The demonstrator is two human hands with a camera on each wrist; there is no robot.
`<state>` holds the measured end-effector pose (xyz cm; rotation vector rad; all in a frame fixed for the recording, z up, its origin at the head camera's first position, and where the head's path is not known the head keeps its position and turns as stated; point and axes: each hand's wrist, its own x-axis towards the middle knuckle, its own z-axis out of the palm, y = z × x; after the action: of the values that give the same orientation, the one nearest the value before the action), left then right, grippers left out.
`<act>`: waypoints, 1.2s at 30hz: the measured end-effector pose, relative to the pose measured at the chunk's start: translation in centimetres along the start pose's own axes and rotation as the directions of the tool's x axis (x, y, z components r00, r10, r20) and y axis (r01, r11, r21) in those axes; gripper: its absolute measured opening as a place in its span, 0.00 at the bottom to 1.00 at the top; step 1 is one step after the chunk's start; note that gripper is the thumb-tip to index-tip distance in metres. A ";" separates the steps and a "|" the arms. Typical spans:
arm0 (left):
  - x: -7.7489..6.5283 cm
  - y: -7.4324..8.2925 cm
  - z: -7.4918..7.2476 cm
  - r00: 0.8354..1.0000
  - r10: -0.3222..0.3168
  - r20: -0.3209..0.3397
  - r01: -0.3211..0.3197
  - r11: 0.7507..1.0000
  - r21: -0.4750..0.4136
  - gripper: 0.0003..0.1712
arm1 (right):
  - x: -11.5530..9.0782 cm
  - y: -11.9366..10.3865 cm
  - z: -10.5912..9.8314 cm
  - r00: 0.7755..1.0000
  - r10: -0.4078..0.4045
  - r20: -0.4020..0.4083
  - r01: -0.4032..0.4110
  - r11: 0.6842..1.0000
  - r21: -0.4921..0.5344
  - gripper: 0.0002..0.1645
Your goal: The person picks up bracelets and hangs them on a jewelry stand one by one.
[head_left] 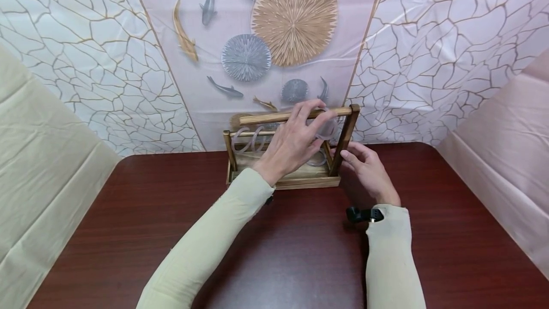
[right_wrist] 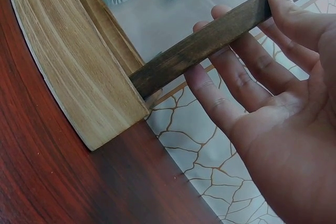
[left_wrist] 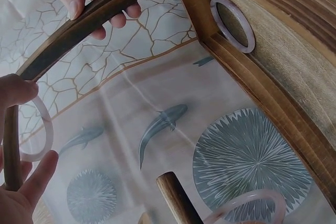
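A wooden bangle stand [head_left: 308, 183] with a tray base stands at the back of the table. My left hand [head_left: 291, 139] reaches over it and pinches a pale translucent bangle [left_wrist: 50, 129] that encircles the upper rod [head_left: 261, 118], near the rod's right end. At the stand's right side, my right hand [head_left: 369, 170] grips the dark upright post [right_wrist: 210, 38], thumb on one face and fingers behind. Pale bangles [head_left: 259, 138] hang on the lower bar at the left. Another bangle [left_wrist: 251, 38] lies in the tray, partly behind my left hand in the head view.
The dark red table [head_left: 300, 252] extends in front of the stand. A patterned cloth backdrop [head_left: 206, 85] rises right behind it, and beige cloth walls [head_left: 43, 166] flank both sides. The upper rod's left end is free.
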<state>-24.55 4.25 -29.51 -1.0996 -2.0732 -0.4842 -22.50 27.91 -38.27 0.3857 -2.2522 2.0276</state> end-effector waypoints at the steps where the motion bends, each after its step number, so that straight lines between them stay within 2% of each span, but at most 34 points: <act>1: 0.0 0.0 0.0 1.000 -0.001 0.002 0.001 1.000 0.000 0.36 | 0.0 0.0 0.0 1.000 -0.001 0.000 0.001 1.000 -0.002 0.18; 10: -0.2 0.0 -0.3 0.999 -0.021 0.025 0.022 0.999 -0.038 0.39 | 0.0 0.0 0.1 1.000 0.004 0.003 -0.004 0.999 0.032 0.14; 19: -0.7 -0.1 -0.7 1.000 -0.021 -0.004 0.020 0.999 -0.031 0.40 | 0.0 -0.1 0.2 1.000 0.020 -0.013 -0.020 1.000 0.015 0.16; 23: -0.9 0.0 -1.1 1.000 -0.009 -0.006 0.009 1.000 -0.013 0.39 | 0.0 -0.1 0.2 0.999 0.020 -0.025 -0.020 1.000 0.009 0.19; 30: -1.6 -0.1 -1.6 1.000 0.022 -0.021 -0.021 0.999 0.046 0.34 | 0.0 0.0 0.2 1.000 0.015 -0.005 -0.015 1.000 0.014 0.14; 36: -2.3 -0.3 -1.8 0.997 0.060 -0.053 -0.057 0.996 0.073 0.31 | 0.0 0.0 0.2 1.000 0.013 0.003 -0.013 1.000 0.011 0.14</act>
<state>-23.23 1.69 -30.03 -1.0902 -1.9897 -0.4040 -22.47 27.73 -38.25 0.3764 -2.2519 2.0477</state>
